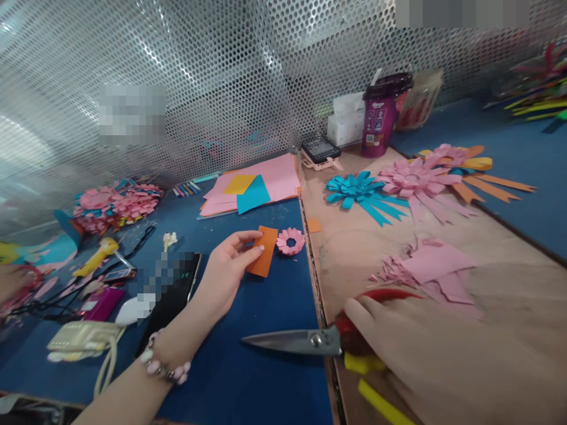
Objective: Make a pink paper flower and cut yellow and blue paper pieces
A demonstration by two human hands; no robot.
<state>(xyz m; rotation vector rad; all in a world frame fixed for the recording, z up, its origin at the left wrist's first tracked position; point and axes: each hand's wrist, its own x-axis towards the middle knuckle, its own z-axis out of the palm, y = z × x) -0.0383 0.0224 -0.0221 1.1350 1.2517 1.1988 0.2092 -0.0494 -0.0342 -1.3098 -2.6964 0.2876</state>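
Between thumb and fingers, my left hand (pixel 230 268) pinches a small orange paper rectangle (pixel 266 257) above the blue table. Just right of that paper lies a pink fringed paper ring (pixel 298 243). My right hand (pixel 438 348), slightly blurred, is at the red handles of a pair of scissors (pixel 292 342). The blades are closed and point left across the seam between blue table and brown board. Beyond this hand, pink paper scraps (pixel 438 262) lie on the board, and a yellow strip (pixel 381 401) is beside it.
Blue (pixel 354 189) and pink paper rosettes (pixel 411 177) lie on the brown board (pixel 341 248). Behind stand a purple cup (pixel 376 124) and tissue pack (pixel 343 128). Stacked paper (pixel 279 171), a phone (pixel 188 283) and a yellow glue gun (pixel 100 257) occupy the left. A blurred co-worker's hand (pixel 13 289) shows there.
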